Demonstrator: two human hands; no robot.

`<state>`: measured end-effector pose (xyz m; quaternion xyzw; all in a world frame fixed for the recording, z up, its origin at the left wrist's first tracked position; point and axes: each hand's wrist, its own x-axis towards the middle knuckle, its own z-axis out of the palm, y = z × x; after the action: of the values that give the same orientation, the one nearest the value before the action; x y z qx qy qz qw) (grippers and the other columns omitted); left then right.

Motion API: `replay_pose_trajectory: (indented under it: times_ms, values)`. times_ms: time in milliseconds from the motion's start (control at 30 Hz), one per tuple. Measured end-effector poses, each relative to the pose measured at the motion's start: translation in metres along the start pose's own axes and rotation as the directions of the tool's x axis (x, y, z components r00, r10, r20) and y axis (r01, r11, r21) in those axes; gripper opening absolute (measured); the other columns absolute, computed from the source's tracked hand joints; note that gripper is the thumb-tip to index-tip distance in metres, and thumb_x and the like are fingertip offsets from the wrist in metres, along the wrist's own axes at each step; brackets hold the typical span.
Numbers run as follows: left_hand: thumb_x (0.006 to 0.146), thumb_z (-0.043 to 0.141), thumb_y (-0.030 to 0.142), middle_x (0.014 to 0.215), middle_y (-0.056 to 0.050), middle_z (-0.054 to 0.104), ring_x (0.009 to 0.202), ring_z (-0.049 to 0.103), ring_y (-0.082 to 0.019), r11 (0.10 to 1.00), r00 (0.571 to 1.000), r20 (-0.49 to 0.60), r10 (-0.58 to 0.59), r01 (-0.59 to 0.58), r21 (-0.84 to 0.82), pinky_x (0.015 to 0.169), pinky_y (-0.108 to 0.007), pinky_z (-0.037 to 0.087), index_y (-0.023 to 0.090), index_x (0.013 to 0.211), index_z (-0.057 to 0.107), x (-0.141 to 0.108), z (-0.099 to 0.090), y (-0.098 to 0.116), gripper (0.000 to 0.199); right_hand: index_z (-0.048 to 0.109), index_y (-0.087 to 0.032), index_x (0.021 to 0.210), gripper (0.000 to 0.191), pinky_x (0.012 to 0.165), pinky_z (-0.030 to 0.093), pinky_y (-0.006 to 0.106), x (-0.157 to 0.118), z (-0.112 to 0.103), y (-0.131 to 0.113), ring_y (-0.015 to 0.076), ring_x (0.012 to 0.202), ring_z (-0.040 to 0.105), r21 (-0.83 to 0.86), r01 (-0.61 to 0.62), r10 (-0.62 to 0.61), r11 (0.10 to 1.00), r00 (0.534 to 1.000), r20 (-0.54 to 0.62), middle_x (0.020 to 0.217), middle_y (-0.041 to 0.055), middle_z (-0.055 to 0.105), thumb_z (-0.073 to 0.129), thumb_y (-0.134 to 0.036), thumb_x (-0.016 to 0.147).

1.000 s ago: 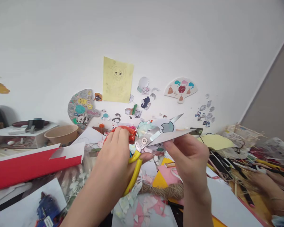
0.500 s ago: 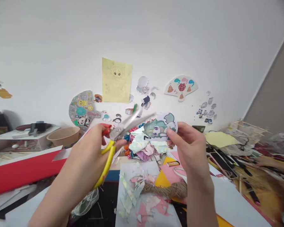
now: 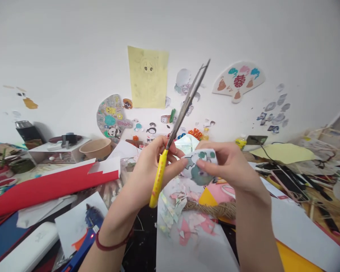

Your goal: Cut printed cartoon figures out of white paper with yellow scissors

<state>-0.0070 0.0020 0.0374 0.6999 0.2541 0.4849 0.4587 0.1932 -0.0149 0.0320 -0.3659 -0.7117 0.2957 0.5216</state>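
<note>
My left hand (image 3: 155, 166) is closed around the yellow handle of the scissors (image 3: 184, 107), whose blades point up and to the right, nearly together. Its thumb and fingertips also pinch the left edge of a small paper cutout (image 3: 202, 174) with a green-haired cartoon figure. My right hand (image 3: 225, 162) grips the cutout's right side between thumb and fingers. The cutout is tilted, and fingers cover part of the drawing. Below the hands, a white sheet (image 3: 192, 253) bears pink and pale green paper scraps (image 3: 184, 230).
Brown twine (image 3: 215, 208) lies past the scraps. At the left are red card (image 3: 53, 189), a blue glue gun (image 3: 83, 245) and a tan bowl (image 3: 95, 148). Phones and a black marker (image 3: 328, 219) lie right. A yellow drawing (image 3: 148, 77) hangs on the wall.
The scissors have swung upright and their blades have come closer together. My left hand has moved to the cutout and now pinches it too. The cutout has turned, and the view has shifted.
</note>
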Motion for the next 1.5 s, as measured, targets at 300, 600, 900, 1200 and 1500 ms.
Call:
replay_pose_trajectory:
  times_ms: [300,600,900,1200,1500]
  values:
    - [0.075,0.078,0.022,0.074,0.005,0.058,0.069,0.055,-0.010,0.978,0.948,-0.294,0.119,-0.163,-0.130,0.066,-0.023,0.046,0.021,0.079,0.049,0.005,0.011,-0.006,0.030,0.071,-0.021,0.107,0.041,0.063,0.058,0.030,0.010,0.005,0.010,0.0163,0.072,0.068,0.295,0.085,-0.036,0.952,0.985,-0.166,0.092,0.0051,0.075,0.082,-0.040,0.072]
    - [0.076,0.077,0.022,0.072,0.006,0.054,0.067,0.054,-0.009,0.947,0.921,-0.350,0.171,-0.251,-0.198,0.066,-0.024,0.047,0.021,0.079,0.046,0.009,0.015,-0.014,0.031,0.074,-0.016,0.075,0.013,0.056,0.059,0.025,0.006,0.030,0.006,0.0135,0.058,0.070,0.223,0.087,-0.028,0.971,0.967,-0.252,0.064,0.0016,0.074,0.080,-0.027,0.078]
    - [0.085,0.068,0.035,0.073,0.004,0.051,0.065,0.050,-0.010,0.965,0.924,-0.286,0.253,-0.262,0.007,0.062,-0.025,0.043,0.022,0.078,0.043,0.015,0.010,-0.017,0.029,0.072,-0.018,0.072,0.011,0.054,0.057,0.019,0.007,0.028,0.001,0.0104,0.057,0.069,0.155,0.151,-0.088,0.976,0.931,-0.354,0.063,-0.0011,0.072,0.079,-0.023,0.078]
    - [0.082,0.063,0.046,0.089,-0.001,0.051,0.077,0.048,-0.018,0.767,0.936,-0.087,0.340,-0.222,0.602,0.070,-0.035,0.038,0.021,0.107,0.045,0.018,-0.044,-0.018,0.040,0.073,-0.020,0.072,0.012,0.057,0.056,0.019,-0.002,0.009,-0.005,0.0095,0.059,0.066,0.010,0.250,-0.208,0.968,0.829,-0.519,0.064,-0.0012,0.071,0.077,-0.026,0.081]
    - [0.087,0.063,0.049,0.099,-0.005,0.061,0.065,0.046,-0.011,0.934,0.960,-0.075,0.269,-0.241,0.263,0.057,-0.028,0.036,0.021,0.087,0.047,0.015,-0.020,-0.017,0.032,0.071,-0.018,0.067,0.017,0.053,0.054,0.019,-0.014,0.003,-0.017,0.0095,0.055,0.065,-0.102,0.145,-0.176,0.984,0.884,-0.434,0.062,-0.0003,0.068,0.075,-0.025,0.083]
